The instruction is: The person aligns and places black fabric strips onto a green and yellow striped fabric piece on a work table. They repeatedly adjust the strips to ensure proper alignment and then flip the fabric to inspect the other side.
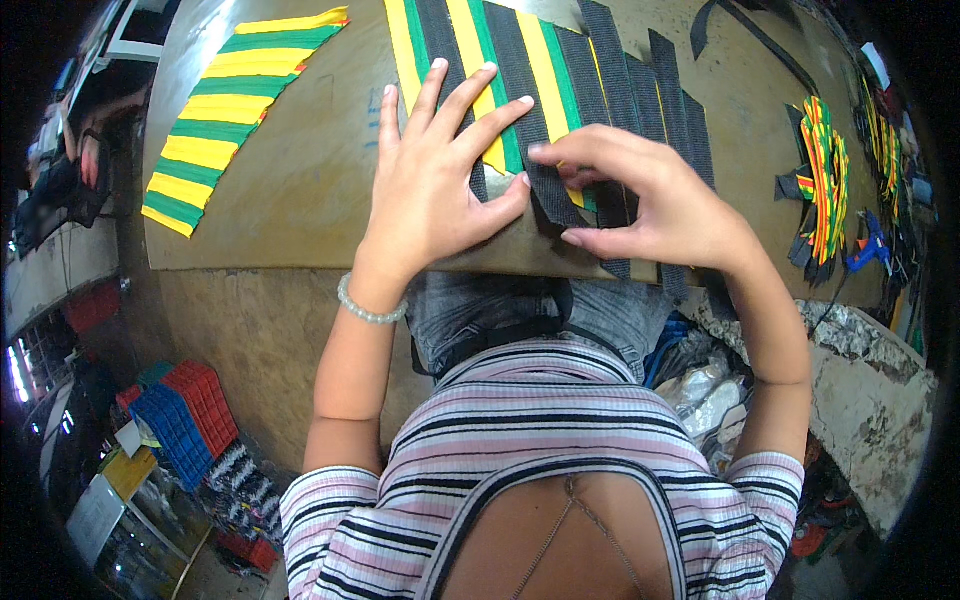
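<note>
Several black webbing straps lie side by side with yellow and green strips on the worktable in front of me. My left hand point(425, 175) rests palm down on them with its fingers spread, the thumb tip beside the near end of one black strap. Close to its right, my right hand point(650, 200) is curled round the near end of a black webbing strap point(553, 195), forefinger above and thumb at the cut end. Its other fingers are partly hidden under the hand. Beside these, more black straps point(672, 95) reach toward me, some hanging past the table edge.
A striped yellow and green panel point(225, 110) lies at the far left of the worktable point(300, 200). On the right are a bundle of red, yellow and green strips point(825, 190), a blue glue gun point(870, 245) and a loose black strap point(765, 40). Folded cloth point(190, 425) sits lower left.
</note>
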The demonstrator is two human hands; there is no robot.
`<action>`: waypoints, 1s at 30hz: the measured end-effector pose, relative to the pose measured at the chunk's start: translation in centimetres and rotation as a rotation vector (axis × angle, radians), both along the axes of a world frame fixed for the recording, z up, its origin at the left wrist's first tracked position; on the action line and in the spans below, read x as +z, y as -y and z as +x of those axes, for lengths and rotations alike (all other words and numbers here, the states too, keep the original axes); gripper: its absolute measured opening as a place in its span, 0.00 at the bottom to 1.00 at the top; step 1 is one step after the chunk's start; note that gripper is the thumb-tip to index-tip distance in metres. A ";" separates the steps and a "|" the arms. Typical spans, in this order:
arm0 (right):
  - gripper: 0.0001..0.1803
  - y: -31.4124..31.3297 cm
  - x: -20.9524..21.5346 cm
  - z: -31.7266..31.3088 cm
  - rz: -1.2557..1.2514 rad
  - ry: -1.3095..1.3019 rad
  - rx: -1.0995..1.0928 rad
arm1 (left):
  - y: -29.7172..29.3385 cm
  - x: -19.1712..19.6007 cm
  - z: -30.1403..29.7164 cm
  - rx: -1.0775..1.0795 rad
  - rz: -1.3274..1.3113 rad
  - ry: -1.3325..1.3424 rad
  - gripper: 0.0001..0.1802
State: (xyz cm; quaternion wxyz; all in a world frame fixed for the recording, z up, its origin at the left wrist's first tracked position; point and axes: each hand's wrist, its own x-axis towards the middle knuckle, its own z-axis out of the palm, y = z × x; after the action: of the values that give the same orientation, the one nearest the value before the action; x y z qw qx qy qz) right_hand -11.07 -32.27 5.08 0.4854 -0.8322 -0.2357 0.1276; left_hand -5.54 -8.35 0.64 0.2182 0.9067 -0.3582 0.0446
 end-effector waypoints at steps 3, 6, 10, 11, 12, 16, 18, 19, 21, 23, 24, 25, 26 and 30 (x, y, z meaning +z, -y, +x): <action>0.30 -0.4 -1.4 -0.4 -0.131 0.248 -0.019 | 0.2 0.0 -0.1 0.017 0.015 -0.007 0.36; 0.26 -0.8 -2.1 -0.1 -0.198 0.345 -0.019 | 0.5 -0.2 -0.1 0.031 0.022 0.004 0.37; 0.23 -0.7 -1.5 0.9 -0.189 0.374 -0.098 | 0.5 -0.5 -0.1 0.035 0.019 0.029 0.37; 0.21 -0.7 -1.3 1.2 -0.164 0.393 -0.162 | 0.5 -0.6 -0.1 0.036 0.015 0.042 0.38; 0.19 -0.7 -1.1 1.4 -0.141 0.420 -0.197 | 0.5 -0.6 -0.1 0.036 0.013 0.044 0.38; 0.13 -1.2 -1.1 1.8 -0.076 0.178 -0.317 | 0.5 -0.6 -0.1 0.038 0.003 0.053 0.38; 0.12 -1.7 -1.3 2.2 -0.033 0.104 -0.434 | 0.5 -0.6 -0.1 0.039 0.004 0.051 0.38; 0.12 -1.8 -1.3 2.3 -0.015 0.067 -0.499 | 0.5 -0.5 -0.2 0.040 0.008 0.049 0.38; 0.11 -1.8 -1.1 2.8 0.070 0.152 -0.473 | 0.6 -0.5 -0.2 0.039 0.011 0.047 0.38; 0.12 -1.5 -0.6 2.9 0.062 0.187 -0.383 | 0.6 -0.5 -0.2 0.038 0.008 0.047 0.38; 0.14 -1.4 -0.4 2.7 -0.053 0.374 -0.280 | 0.6 -0.4 -0.2 0.046 0.013 0.041 0.38; 0.20 -1.1 -0.2 2.3 -0.153 0.416 -0.175 | 0.6 -0.4 -0.2 0.037 0.014 0.045 0.38; 0.23 -0.9 -0.1 1.7 -0.193 0.506 -0.121 | 0.6 -0.4 -0.2 0.036 0.019 0.039 0.38; 0.21 -0.9 -0.8 -1.2 -0.418 0.684 -0.066 | 0.1 -0.3 0.0 0.014 0.026 -0.005 0.28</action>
State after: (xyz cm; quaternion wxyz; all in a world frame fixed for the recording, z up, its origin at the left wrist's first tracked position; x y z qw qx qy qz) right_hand -12.22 -31.38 4.25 0.2032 -0.9145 -0.3259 -0.1272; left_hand -5.56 -8.43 0.39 0.2069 0.9120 -0.3520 0.0393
